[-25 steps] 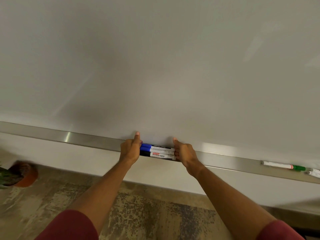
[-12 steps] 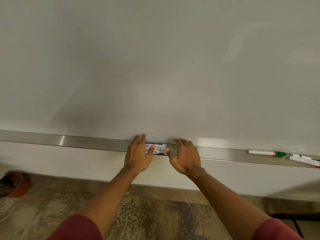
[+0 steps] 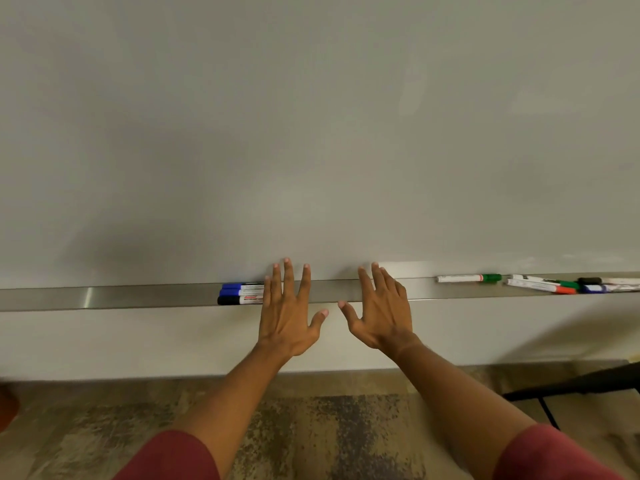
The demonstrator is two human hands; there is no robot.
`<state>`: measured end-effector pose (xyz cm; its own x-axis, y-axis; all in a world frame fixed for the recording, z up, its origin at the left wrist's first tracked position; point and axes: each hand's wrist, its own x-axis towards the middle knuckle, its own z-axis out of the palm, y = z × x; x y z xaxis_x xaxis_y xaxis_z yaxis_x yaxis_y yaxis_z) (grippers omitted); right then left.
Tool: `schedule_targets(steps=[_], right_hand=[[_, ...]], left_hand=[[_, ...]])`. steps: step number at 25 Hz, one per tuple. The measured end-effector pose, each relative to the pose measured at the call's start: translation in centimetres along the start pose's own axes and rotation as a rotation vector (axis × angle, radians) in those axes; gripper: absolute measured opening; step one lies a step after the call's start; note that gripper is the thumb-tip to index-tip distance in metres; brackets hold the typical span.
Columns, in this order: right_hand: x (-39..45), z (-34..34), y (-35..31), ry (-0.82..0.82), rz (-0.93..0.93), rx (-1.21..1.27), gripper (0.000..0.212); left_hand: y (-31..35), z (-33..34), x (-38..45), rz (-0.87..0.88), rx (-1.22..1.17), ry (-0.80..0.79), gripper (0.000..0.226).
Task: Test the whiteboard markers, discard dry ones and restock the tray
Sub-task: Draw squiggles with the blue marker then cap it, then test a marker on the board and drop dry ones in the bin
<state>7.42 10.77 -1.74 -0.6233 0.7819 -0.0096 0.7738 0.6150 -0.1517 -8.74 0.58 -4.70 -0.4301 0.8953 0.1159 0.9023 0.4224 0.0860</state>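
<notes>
Here the large matte-white whiteboard fills the field from nine through twelve to three o'clock, its face showing no test strokes. Along its lower edge runs the long brushed-metal marker tray, a shallow ledge placed to keep markers lying flat and within reach. Below it, toward six o'clock, lies mottled grey-brown carpet, with a black metal frame at four o'clock. The left hand and right hand hover side by side before the tray near centre, palms away, fingers spread and straight, grasping nothing; contact with the tray cannot be judged. Just at nine o'clock of the left hand, a tidy stack of blue- and black-capped white markers rests in the tray, partly hidden by the fingers and apparently squared up as restocked supply. At three o'clock lies a single green-capped white marker, and beyond it a loose cluster of green, red, black and blue markers, seemingly awaiting sorting.
</notes>
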Motion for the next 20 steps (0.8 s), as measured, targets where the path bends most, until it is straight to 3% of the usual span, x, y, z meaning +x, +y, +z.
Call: schedule_targets(steps=[20], right_hand=[[-0.1, -1.5, 22.5, -0.013, -0.062, -0.042, 0.084]], left_hand=[[22.1, 1.2, 2.9, -0.035, 0.113, -0.185, 0.095]])
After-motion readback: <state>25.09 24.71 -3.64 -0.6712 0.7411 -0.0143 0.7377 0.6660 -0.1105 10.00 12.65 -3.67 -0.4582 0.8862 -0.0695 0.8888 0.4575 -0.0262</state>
